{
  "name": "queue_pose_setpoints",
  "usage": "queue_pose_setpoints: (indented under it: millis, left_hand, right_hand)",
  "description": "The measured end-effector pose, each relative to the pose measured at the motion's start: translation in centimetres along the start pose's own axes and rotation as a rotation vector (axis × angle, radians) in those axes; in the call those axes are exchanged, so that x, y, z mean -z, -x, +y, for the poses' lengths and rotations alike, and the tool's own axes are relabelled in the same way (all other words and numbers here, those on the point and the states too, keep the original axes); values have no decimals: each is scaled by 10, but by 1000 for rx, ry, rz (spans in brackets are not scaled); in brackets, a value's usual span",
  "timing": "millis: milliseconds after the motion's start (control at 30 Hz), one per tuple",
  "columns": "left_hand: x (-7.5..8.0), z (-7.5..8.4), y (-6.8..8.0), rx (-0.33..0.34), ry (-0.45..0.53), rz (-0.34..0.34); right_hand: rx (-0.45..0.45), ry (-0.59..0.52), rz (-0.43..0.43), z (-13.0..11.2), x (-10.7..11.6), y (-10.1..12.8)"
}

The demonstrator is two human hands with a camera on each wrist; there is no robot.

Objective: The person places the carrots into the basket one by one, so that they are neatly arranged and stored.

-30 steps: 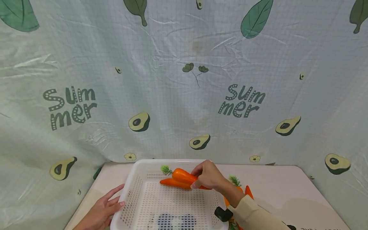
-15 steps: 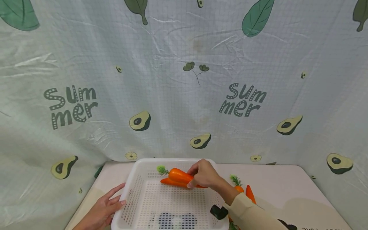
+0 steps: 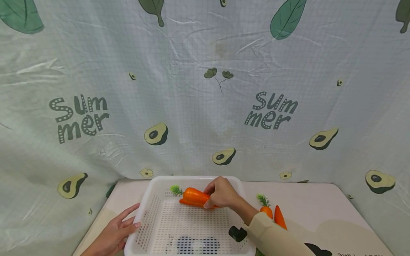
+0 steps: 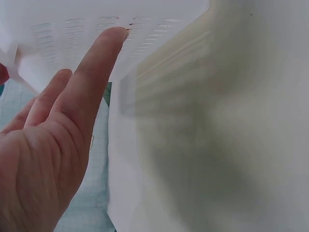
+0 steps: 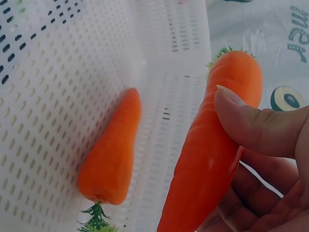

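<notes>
Above the inside of a white perforated plastic basket (image 3: 179,227), near its far side, my right hand (image 3: 222,193) holds an orange carrot (image 3: 193,195) with a green leafy top. Thumb and fingers grip the carrot (image 5: 203,159) in the right wrist view. Below it, a second carrot (image 5: 112,150) lies on the basket floor, mostly covered by the held one in the head view. My left hand (image 3: 115,231) rests at the basket's left side, its fingers extended. In the left wrist view, a straight finger (image 4: 91,77) touches the basket's outer wall (image 4: 159,14).
Right of the basket on the pale table (image 3: 307,202) lie a carrot with a leafy top (image 3: 266,212) and another carrot (image 3: 280,217); my right sleeve (image 3: 272,234) partly covers that area. A curtain printed with avocados (image 3: 192,106) hangs behind the table.
My right hand has moved left inside the basket with the held carrot, its leafy top shifting toward the far left corner. My left hand stays at the basket's left side.
</notes>
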State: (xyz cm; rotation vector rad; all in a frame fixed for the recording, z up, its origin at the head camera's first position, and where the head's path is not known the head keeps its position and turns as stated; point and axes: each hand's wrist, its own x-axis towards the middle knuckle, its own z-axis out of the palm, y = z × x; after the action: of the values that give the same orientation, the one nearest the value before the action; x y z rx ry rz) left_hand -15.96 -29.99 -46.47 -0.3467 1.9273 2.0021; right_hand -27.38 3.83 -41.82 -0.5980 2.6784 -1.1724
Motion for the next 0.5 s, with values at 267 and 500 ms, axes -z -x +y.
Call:
queue_pose_setpoints:
  millis: [267,500]
  left_hand:
    - [0,0,-1,-9,6,-19]
    - [0,-1,-1,5,-15,-1]
  right_hand:
    - [7,22,7,0,-8,-6]
    - [-3,19,-4,3,-14,-9]
